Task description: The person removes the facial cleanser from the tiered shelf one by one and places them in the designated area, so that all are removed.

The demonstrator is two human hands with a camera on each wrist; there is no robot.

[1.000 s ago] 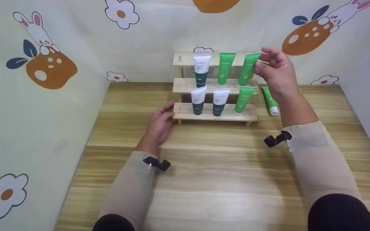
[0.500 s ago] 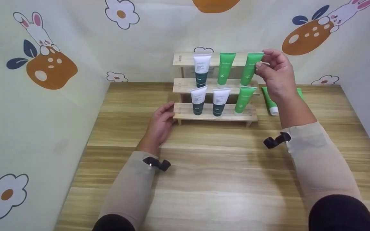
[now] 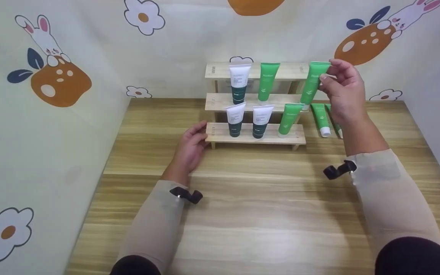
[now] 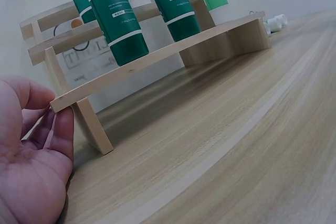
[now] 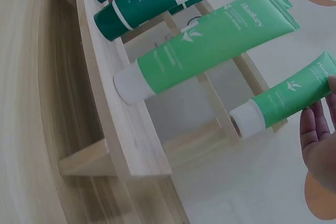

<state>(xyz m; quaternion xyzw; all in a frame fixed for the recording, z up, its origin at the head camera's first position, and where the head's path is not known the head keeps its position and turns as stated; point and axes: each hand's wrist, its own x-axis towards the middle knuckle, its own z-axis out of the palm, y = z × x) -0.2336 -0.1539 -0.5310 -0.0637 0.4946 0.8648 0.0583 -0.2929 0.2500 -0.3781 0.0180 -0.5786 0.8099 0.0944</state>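
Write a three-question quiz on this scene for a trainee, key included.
1. How many white-and-dark-green plastic tubes stand on the front tier of the pale wooden three-tier rack?
2. True or false: the right grip holds one of those tubes.
3. The left grip touches: A, a tube cap; B, the front tier's left end; C, the patterned wall.

Key: 1, two; 2, false, it holds a bright green plastic tube; 3, B.

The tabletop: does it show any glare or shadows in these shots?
Head view: pale glare on the tabletop toward the bottom, soft shadow beside the right sleeve; left wrist view: shadow beneath the wooden rack; right wrist view: shadow below its lowest shelf.
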